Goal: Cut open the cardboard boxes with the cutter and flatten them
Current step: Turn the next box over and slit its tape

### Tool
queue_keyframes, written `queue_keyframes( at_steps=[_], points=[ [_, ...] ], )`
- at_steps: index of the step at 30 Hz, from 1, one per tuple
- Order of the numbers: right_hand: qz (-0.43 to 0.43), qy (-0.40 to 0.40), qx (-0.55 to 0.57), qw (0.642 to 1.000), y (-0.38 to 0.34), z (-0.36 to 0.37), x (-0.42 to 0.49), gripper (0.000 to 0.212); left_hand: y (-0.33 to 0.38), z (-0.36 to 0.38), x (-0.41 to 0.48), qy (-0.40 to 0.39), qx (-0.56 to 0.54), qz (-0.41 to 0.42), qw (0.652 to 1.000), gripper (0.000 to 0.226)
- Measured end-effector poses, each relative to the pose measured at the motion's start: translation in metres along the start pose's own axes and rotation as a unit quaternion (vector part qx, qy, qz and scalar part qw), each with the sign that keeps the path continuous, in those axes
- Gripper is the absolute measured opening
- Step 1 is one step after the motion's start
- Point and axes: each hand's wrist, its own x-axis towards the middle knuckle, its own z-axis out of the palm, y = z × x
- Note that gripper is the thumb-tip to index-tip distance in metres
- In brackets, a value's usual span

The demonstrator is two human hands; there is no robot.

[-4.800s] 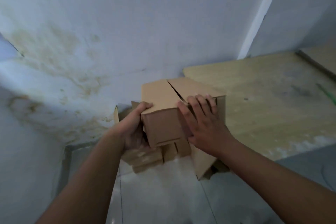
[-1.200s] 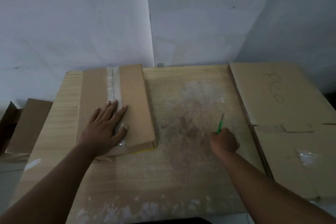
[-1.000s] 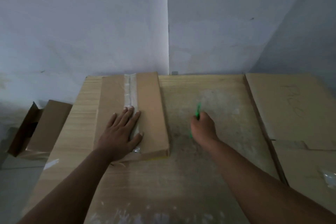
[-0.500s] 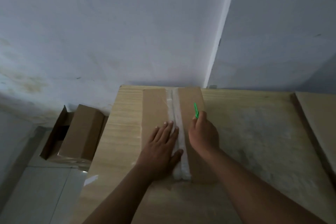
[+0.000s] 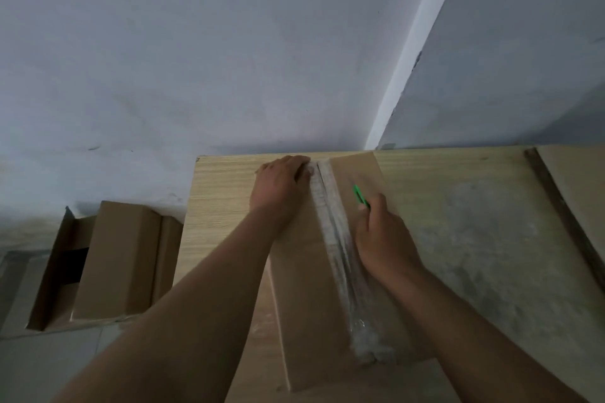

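Note:
A long brown cardboard box (image 5: 304, 304) lies on the wooden table (image 5: 222, 193), a strip of clear tape (image 5: 330, 222) running down its middle seam. My left hand (image 5: 281, 186) lies palm-down on the box's far end, left of the tape, fingers curled over the far edge. My right hand (image 5: 383, 239) rests on the box just right of the tape and grips a green cutter (image 5: 360, 196), whose tip points away from me.
Open cardboard boxes (image 5: 114, 258) stand on the tiled floor left of the table. Flat cardboard (image 5: 576, 193) lies on the table's right side. Grey walls meet in a corner directly behind the table.
My left hand slid from the box's middle to its far end. My right hand, holding the cutter, stays beside the tape. The view has moved closer over the box.

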Motion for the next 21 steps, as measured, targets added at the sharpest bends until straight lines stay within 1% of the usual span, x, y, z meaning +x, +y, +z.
queue_keyframes(
  at_steps=[2,4,7,10,15,21],
  points=[
    [0.007,-0.025,0.026,0.999,-0.022,-0.001,0.017,0.029,-0.001,0.0,0.0,0.013,-0.015,0.001,1.0,0.035],
    [0.009,-0.039,0.024,0.999,-0.041,0.003,0.032,0.029,-0.001,0.001,0.0,0.025,-0.019,0.001,1.0,0.033],
    [0.011,-0.062,0.004,0.998,-0.055,0.015,0.05,0.031,-0.004,0.005,0.0,0.048,0.007,-0.01,0.999,0.032],
    [0.021,-0.081,-0.038,0.996,-0.056,0.019,0.055,0.032,-0.005,0.005,0.002,0.062,0.006,-0.026,0.998,0.03],
    [0.034,-0.106,-0.078,0.991,-0.061,0.018,0.052,0.026,-0.004,0.004,0.004,0.065,-0.021,-0.051,0.996,0.027],
    [0.045,-0.122,-0.09,0.987,-0.068,0.011,0.057,0.029,0.0,-0.003,0.005,0.045,-0.063,-0.1,0.992,0.025]
  ],
)
